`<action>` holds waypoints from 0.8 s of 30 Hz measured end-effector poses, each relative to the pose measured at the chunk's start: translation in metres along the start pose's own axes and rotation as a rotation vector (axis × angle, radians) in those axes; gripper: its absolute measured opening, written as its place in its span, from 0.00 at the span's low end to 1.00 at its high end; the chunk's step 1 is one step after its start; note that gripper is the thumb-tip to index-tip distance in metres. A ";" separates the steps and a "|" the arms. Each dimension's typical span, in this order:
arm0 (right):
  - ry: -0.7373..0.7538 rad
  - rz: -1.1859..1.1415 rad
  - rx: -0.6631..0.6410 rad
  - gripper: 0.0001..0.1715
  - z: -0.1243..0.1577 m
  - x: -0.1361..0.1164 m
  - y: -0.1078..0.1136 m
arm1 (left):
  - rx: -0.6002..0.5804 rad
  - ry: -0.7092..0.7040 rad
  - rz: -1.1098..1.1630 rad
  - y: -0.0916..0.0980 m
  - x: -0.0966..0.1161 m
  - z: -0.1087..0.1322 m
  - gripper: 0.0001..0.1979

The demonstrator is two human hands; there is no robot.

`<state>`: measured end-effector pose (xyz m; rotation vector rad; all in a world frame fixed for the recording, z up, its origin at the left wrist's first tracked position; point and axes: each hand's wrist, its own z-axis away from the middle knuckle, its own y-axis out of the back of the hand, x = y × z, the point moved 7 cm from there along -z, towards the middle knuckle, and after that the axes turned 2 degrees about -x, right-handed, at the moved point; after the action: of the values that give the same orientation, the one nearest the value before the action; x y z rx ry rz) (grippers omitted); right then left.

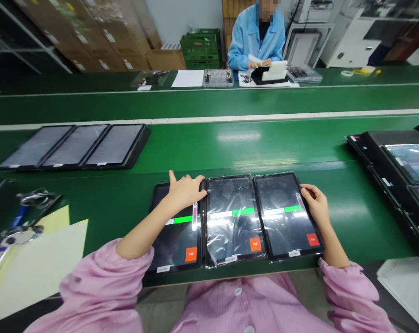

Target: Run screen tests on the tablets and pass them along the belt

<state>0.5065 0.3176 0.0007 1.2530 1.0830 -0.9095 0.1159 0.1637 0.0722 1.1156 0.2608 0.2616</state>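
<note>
- Tablets point(232, 222), three in a row, lie flat on the counter point(230, 148) between the hands, almost touching.
- Left hand point(184, 192): open, palm down on the top corner of the left tablet point(174, 247), one finger lifted, its side against the middle tablet.
- Right hand point(315, 206): curled over the outer edge of the right tablet point(282, 217); whether it grips firmly, I cannot tell.
- Handling: each tablet looks stiff, flat and fairly light, but the glass seems fragile. Plastic film point(226, 240) on the middle one may slip, so the black long edges look the best hold.
- Direction: long axes run away from the person, with orange Fail buttons point(255, 244) at the near end, beside the sleeves.
- Left of the left hand: paper sheets point(39, 268) and a blue-handled tool point(20, 217).
- Right of the right hand: more tablets point(400, 162).
- Beyond the hands: three dark tablets point(115, 145), then a second belt and a co-worker point(254, 41) in blue, handling paper.
</note>
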 end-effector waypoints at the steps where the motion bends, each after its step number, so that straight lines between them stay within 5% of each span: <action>1: 0.000 -0.006 -0.002 0.25 0.000 0.000 -0.001 | 0.006 -0.023 0.021 0.003 0.003 -0.001 0.26; 6: -0.003 -0.030 -0.012 0.25 -0.003 0.003 -0.002 | 0.200 -0.346 0.111 0.025 0.062 -0.003 0.24; 11: -0.020 -0.073 -0.008 0.25 -0.003 0.004 -0.002 | 0.037 -0.644 0.157 0.021 0.122 -0.014 0.41; 14: -0.025 -0.080 -0.005 0.25 -0.003 0.004 -0.003 | -0.037 -0.765 0.132 0.018 0.129 -0.017 0.35; 24: -0.015 -0.056 -0.021 0.24 -0.002 0.004 -0.003 | -0.140 -0.741 0.057 0.014 0.130 -0.018 0.25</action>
<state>0.5044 0.3191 -0.0040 1.2021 1.1180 -0.9459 0.2311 0.2287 0.0673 1.0110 -0.4420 -0.0929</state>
